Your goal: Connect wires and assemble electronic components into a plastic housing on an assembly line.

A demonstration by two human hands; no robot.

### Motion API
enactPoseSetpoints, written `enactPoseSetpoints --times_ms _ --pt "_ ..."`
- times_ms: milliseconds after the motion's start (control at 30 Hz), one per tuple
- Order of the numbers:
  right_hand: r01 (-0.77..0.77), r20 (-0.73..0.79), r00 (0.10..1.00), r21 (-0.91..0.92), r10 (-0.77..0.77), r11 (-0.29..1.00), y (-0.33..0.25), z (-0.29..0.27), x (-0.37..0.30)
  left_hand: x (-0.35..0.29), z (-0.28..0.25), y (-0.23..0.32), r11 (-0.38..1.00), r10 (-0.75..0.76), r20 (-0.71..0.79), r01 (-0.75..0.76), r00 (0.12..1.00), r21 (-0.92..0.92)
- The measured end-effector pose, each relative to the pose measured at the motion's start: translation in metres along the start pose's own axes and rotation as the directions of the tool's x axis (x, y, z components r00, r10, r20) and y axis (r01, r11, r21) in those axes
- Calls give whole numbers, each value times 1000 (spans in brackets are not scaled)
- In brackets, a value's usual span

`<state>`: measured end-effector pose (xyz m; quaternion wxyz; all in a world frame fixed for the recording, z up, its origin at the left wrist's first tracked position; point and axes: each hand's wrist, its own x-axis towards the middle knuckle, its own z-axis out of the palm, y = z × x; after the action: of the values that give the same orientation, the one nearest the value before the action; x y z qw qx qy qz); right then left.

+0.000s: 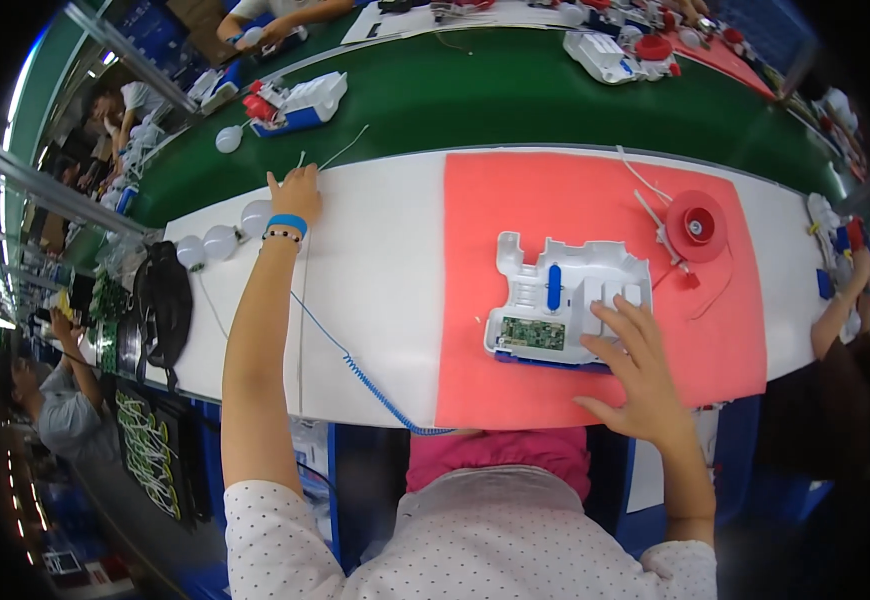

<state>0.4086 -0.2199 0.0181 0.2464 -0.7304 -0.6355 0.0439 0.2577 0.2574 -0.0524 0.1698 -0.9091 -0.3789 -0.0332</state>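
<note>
My left hand (pixel 298 196) reaches to the far edge of the white work surface, fingers bent and closed around a thin white cable (pixel 346 146) whose ends stick out past them. A blue wristband (pixel 288 222) with a coiled blue cord (pixel 375 392) is on that wrist. On the pink mat lies an open white plastic housing (pixel 575 268) with a green circuit board (pixel 532 333) and a blue oblong part (pixel 554 288) inside. My right hand (pixel 637 375) is spread over the housing's near right corner, fingertips at its raised blocks, holding nothing.
A red round part (pixel 697 226) with wires lies right on the pink mat (pixel 485 200). White bulbs (pixel 220 242) and a black bag (pixel 163 305) are at left. Beyond, a green conveyor belt (pixel 455 90) carries white-and-red assemblies (pixel 300 103). Other people work around.
</note>
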Motion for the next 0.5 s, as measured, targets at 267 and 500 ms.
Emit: enactPoseSetpoints --times_ms 267,500 --pt "-12 -119 993 30 16 999 -2 4 -4 56 10 33 985 -21 -37 15 999 -172" --pt "-14 -197 980 93 32 996 -9 22 -4 89 8 72 934 -105 -7 97 994 -343"
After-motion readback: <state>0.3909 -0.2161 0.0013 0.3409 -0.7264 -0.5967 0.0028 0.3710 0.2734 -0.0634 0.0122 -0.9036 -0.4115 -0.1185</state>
